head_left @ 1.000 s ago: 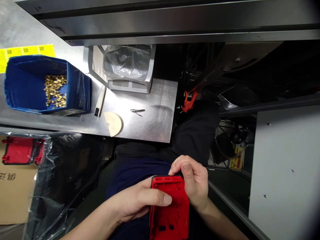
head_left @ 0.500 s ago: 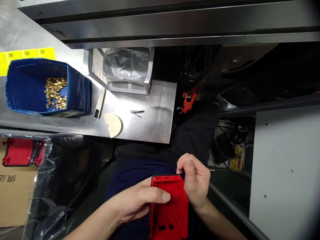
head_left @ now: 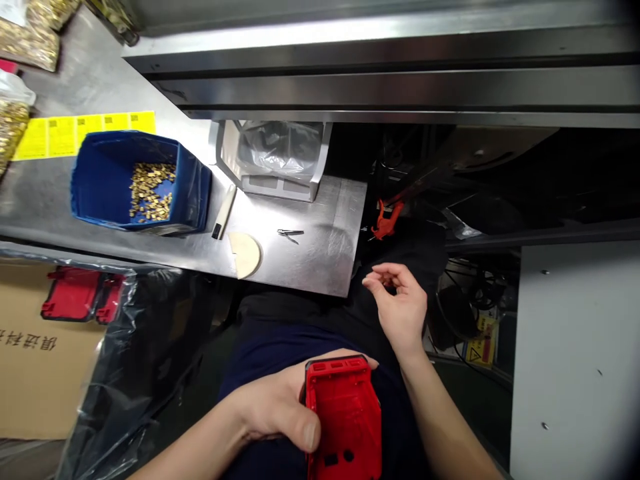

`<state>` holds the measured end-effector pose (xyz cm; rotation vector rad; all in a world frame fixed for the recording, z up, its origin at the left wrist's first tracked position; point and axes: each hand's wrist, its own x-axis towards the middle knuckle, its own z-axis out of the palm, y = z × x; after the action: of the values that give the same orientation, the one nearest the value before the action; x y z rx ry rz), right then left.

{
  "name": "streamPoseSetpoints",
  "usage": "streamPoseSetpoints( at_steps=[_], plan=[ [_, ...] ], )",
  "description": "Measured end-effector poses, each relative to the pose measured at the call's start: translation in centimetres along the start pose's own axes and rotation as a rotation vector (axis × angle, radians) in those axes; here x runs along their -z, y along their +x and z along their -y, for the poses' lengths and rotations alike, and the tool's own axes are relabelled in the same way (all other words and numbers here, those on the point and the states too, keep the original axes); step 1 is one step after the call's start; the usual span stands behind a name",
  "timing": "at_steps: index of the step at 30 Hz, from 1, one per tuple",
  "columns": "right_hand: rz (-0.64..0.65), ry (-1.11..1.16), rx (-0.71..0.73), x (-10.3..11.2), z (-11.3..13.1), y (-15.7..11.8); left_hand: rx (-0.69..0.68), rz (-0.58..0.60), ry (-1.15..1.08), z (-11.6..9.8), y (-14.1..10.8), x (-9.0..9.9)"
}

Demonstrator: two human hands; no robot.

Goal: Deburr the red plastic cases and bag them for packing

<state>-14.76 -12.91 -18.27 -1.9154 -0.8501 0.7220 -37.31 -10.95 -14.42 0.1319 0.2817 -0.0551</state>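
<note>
My left hand [head_left: 285,407] grips a red plastic housing [head_left: 350,407] with a dark outer edge, its hollow inside facing up. The thumb lies over its left rim; the other fingers pass behind it. My right hand [head_left: 400,307] is raised above my lap, apart from the housing, thumb and fingertips curled together. Whatever is between them, if anything, is too small to make out. On the metal table nearby are small metal clippers [head_left: 290,234], a cream half-round disc [head_left: 246,255] and a white-handled tool with a black end [head_left: 224,212].
A blue bin [head_left: 193,183] holds small brass pieces [head_left: 153,190]. Behind stands a grey tray with a plastic bag [head_left: 280,147]. An orange clamp [head_left: 387,220] hangs beyond the table corner. More red housings [head_left: 75,293] lie in the carton at left. A metal beam [head_left: 375,87] crosses above.
My right hand has moved up and away from the housing toward the table corner. My left thumb has slid from inside the housing to its left rim. The view has shifted left.
</note>
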Motion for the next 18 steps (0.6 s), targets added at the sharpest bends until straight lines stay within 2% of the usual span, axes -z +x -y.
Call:
streamPoseSetpoints(
  at_steps=[4, 9, 11, 14, 16, 18],
  plan=[
    [0.252, -0.331, 0.142, -3.4, 1.0, 3.5, -0.047, -0.026, 0.013, 0.3, -0.2, 0.1],
    [0.404, -0.522, 0.398, -10.3, 2.5, 7.0, -0.141, 0.009, 0.002, 0.3, -0.5, -0.1],
    [0.452, -0.611, 0.477, -12.3, 2.8, 7.7, -0.139, 0.021, -0.004, 0.4, -0.6, 0.1],
    [0.467, -0.634, 0.497, -13.1, 3.1, 7.8, -0.109, 0.006, -0.009, 0.6, -0.8, 0.5],
    [0.463, -0.618, 0.493, -12.2, 3.2, 7.3, -0.112, -0.021, -0.023, 0.7, -0.9, 0.7],
    [0.463, -0.557, 0.424, -10.7, 2.9, 6.6, -0.12, -0.033, -0.047, 0.7, -0.9, 0.7]
  ],
)
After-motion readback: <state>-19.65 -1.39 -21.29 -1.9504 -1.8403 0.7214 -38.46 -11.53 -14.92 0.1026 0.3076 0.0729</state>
